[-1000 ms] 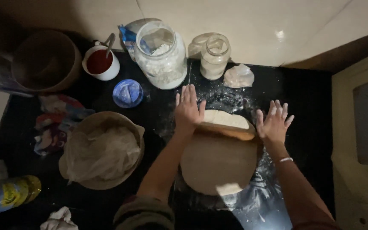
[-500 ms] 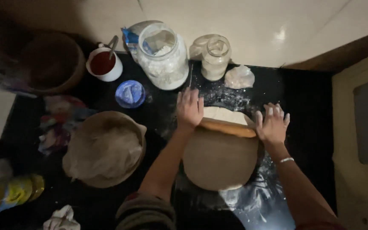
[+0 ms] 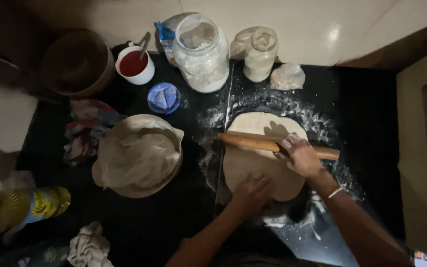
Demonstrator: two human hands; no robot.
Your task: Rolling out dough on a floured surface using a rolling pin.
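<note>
a flat round sheet of pale dough (image 3: 260, 163) lies on the flour-dusted black desk (image 3: 362, 109), with a long wooden rolling pin (image 3: 253, 142) resting across its upper half. the right hand (image 3: 300, 155) is closed over the pin right of its middle. the left hand (image 3: 252, 194) lies flat, fingers spread, on the dough's near edge, gripping nothing. just left sits a cloth-lined round bowl (image 3: 138, 155); behind stand a large glass flour jar (image 3: 201, 52) and a white cup of red liquid (image 3: 134, 64).
</note>
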